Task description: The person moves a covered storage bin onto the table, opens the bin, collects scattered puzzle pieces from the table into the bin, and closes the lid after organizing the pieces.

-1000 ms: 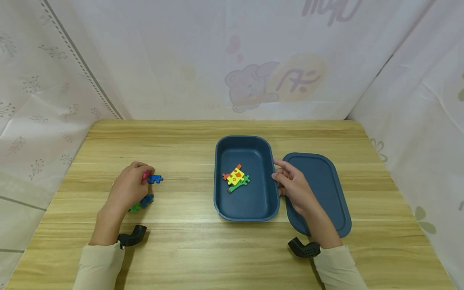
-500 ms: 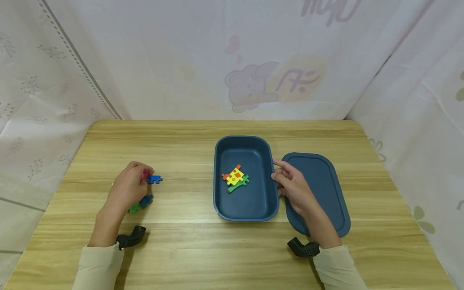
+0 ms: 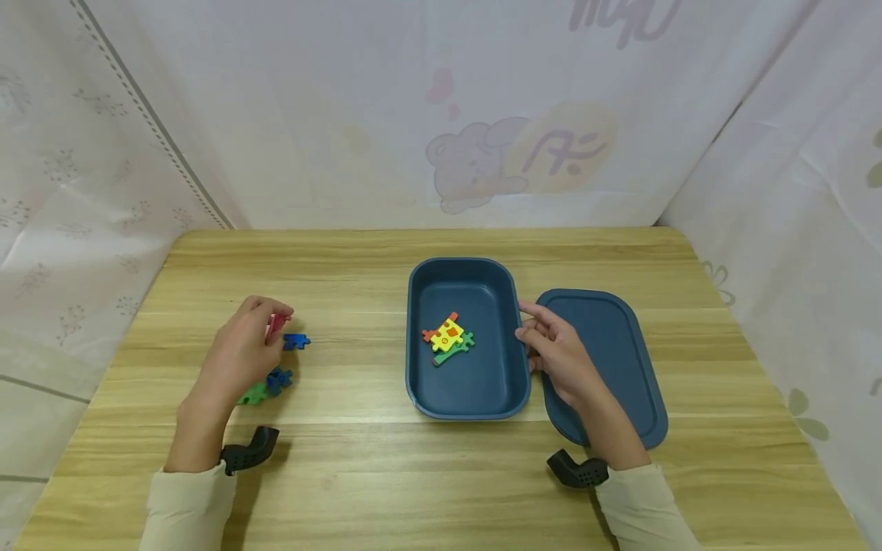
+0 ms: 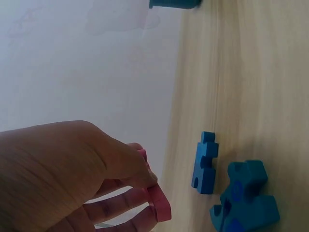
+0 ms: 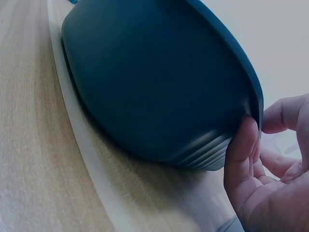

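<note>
My left hand (image 3: pixel 237 348) pinches a pink puzzle piece (image 4: pixel 160 203) between thumb and fingers, at the left of the table. Just right of that hand lies a blue puzzle piece (image 3: pixel 296 341). A darker blue piece (image 3: pixel 279 380) and a green piece (image 3: pixel 253 394) lie below it, the green one partly covered by the hand. My right hand (image 3: pixel 561 356) holds the right edge of a dark blue box (image 3: pixel 468 394), thumb and bent fingers at its rim (image 5: pixel 258 94). Inside the box, a yellow puzzle piece (image 3: pixel 447 335) overlaps a green piece (image 3: pixel 455 352) and an orange piece (image 3: pixel 452 317).
The box's dark blue lid (image 3: pixel 613 344) lies flat on the wooden table (image 3: pixel 386 482) to the right, partly under the right hand and forearm. A printed cloth (image 3: pixel 331 115) hangs behind the table's far edge. Both wrists carry a black camera mount (image 3: pixel 249 449).
The left hand has lifted the pink piece a little away from the blue piece beside it, which stays on the table. The right hand and the box stay in place.
</note>
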{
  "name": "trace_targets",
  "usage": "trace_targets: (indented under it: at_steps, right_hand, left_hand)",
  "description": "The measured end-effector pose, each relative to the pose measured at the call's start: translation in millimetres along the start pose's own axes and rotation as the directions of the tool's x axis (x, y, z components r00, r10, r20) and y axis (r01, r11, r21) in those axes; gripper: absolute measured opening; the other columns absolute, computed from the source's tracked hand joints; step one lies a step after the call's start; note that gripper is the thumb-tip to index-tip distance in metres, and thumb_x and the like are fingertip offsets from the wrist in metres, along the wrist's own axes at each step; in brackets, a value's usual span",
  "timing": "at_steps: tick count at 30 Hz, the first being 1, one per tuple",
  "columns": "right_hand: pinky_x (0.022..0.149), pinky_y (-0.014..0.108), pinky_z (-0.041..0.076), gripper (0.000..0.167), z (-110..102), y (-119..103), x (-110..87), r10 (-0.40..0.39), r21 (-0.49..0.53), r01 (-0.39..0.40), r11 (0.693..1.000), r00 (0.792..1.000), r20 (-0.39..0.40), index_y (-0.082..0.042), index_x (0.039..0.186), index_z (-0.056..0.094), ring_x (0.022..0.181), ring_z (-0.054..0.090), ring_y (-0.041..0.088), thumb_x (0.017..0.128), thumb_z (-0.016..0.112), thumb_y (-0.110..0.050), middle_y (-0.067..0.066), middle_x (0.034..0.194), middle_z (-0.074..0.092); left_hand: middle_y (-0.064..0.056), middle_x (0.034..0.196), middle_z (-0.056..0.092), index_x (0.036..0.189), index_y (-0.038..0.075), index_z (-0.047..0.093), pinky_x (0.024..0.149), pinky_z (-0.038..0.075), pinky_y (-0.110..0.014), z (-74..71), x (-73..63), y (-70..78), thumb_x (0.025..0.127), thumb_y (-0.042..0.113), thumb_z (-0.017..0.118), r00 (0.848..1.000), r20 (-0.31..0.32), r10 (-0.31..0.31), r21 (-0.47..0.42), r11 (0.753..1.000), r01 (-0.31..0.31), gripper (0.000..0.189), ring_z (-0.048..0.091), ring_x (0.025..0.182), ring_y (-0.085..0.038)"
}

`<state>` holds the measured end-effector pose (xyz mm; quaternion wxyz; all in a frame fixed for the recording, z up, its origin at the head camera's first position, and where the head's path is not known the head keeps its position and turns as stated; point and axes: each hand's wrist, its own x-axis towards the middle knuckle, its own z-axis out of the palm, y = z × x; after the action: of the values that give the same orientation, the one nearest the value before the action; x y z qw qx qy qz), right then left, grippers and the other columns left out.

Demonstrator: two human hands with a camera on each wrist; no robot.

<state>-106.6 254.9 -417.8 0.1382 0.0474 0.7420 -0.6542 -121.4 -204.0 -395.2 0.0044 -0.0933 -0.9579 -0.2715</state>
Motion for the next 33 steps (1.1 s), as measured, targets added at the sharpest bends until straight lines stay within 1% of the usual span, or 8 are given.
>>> trace_targets:
  at_steps: [3, 8, 11, 19, 24, 28, 30, 33]
  right_hand:
    - [0.061, 0.025, 0.054, 0.059, 0, 0, 0.9, -0.002, -0.001, 0.002, 1.0, 1.0, 0.004, -0.011, 0.165, 0.036, 0.074, 0.056, 0.007, 0.109, 0.055, -0.014, -0.006, 0.102, 0.062]
    - [0.061, 0.025, 0.054, 0.059, 1, 1, 2.5, -0.006, 0.003, 0.006, 1.0, 1.0, 0.006, -0.011, 0.164, 0.036, 0.074, 0.055, 0.007, 0.109, 0.055, -0.014, -0.005, 0.103, 0.062]
    - [0.06, 0.025, 0.054, 0.059, 1, 1, 3.4, -0.006, 0.007, 0.006, 1.0, 1.0, 0.006, -0.01, 0.164, 0.036, 0.074, 0.055, 0.008, 0.108, 0.055, -0.014, -0.005, 0.103, 0.062]
    - [0.06, 0.025, 0.054, 0.059, 3, 1, 4.7, -0.004, 0.016, 0.004, 1.0, 1.0, 0.015, -0.01, 0.164, 0.036, 0.074, 0.056, 0.007, 0.108, 0.055, -0.013, -0.004, 0.103, 0.062]
    - [0.06, 0.025, 0.054, 0.059, 4, 1, 4.5, -0.003, 0.022, 0.003, 1.0, 1.0, 0.016, -0.009, 0.164, 0.037, 0.074, 0.056, 0.007, 0.108, 0.055, -0.013, -0.004, 0.103, 0.062]
    - [0.06, 0.025, 0.054, 0.058, 2, 1, 3.1, 0.0, 0.017, 0.0, 1.0, 1.0, 0.005, -0.009, 0.164, 0.037, 0.074, 0.057, 0.008, 0.108, 0.055, -0.013, -0.004, 0.103, 0.062]
    - [0.06, 0.025, 0.054, 0.058, 1, 1, 2.3, 0.0, 0.014, 0.0, 1.0, 1.0, -0.001, -0.009, 0.164, 0.037, 0.073, 0.057, 0.008, 0.108, 0.055, -0.013, -0.004, 0.103, 0.063]
    - [0.06, 0.025, 0.054, 0.058, -1, 1, 0.8, 0.002, 0.006, -0.002, 1.0, 1.0, -0.011, -0.01, 0.164, 0.037, 0.074, 0.056, 0.008, 0.108, 0.055, -0.013, -0.005, 0.103, 0.062]
  left_hand:
    - [-0.026, 0.135, 0.058, 0.127, -0.003, 0.067, 0.077, 0.053, -0.043, 0.8, 1.5, 2.2, 0.094, -0.006, 0.063, 1.0, -0.012, 0.009, -0.008, 1.0, -0.01, 0.034, 0.06, 0.093, -0.033]
    - [-0.022, 0.132, 0.061, 0.126, -0.001, 0.068, 0.078, 0.055, -0.046, 2.6, 8.1, 8.7, 0.096, -0.005, 0.063, 0.996, -0.074, 0.054, -0.027, 0.998, -0.056, 0.031, 0.065, 0.103, -0.037]
    - [-0.02, 0.131, 0.062, 0.125, 0.0, 0.069, 0.077, 0.057, -0.048, 2.4, 13.7, 14.5, 0.096, -0.005, 0.064, 0.993, -0.094, 0.071, -0.046, 0.996, -0.076, 0.03, 0.066, 0.109, -0.039]
    - [-0.018, 0.131, 0.063, 0.124, 0.002, 0.07, 0.082, 0.06, -0.05, 2.6, 21.7, 27.3, 0.096, -0.005, 0.064, 0.989, -0.108, 0.101, -0.082, 0.991, -0.11, 0.03, 0.066, 0.113, -0.036]
    - [-0.015, 0.129, 0.065, 0.124, 0.002, 0.07, 0.082, 0.063, -0.05, 4.7, 22.7, 34.3, 0.099, -0.003, 0.062, 0.985, -0.101, 0.14, -0.152, 0.976, -0.154, 0.027, 0.068, 0.11, -0.033]
    - [-0.015, 0.13, 0.065, 0.126, 0.003, 0.07, 0.083, 0.063, -0.05, 7.8, 24.9, 40.0, 0.099, -0.004, 0.064, 0.984, -0.082, 0.155, -0.202, 0.965, -0.169, 0.028, 0.069, 0.111, -0.033]
    - [-0.015, 0.13, 0.065, 0.127, 0.004, 0.07, 0.084, 0.063, -0.049, 9.4, 26.5, 42.5, 0.1, -0.003, 0.065, 0.985, -0.074, 0.155, -0.222, 0.96, -0.168, 0.029, 0.069, 0.112, -0.033]
    - [-0.013, 0.131, 0.065, 0.127, 0.006, 0.07, 0.084, 0.063, -0.039, 11.8, 28.8, 46.3, 0.1, -0.002, 0.065, 0.985, -0.073, 0.158, -0.241, 0.955, -0.171, 0.029, 0.069, 0.113, -0.032]
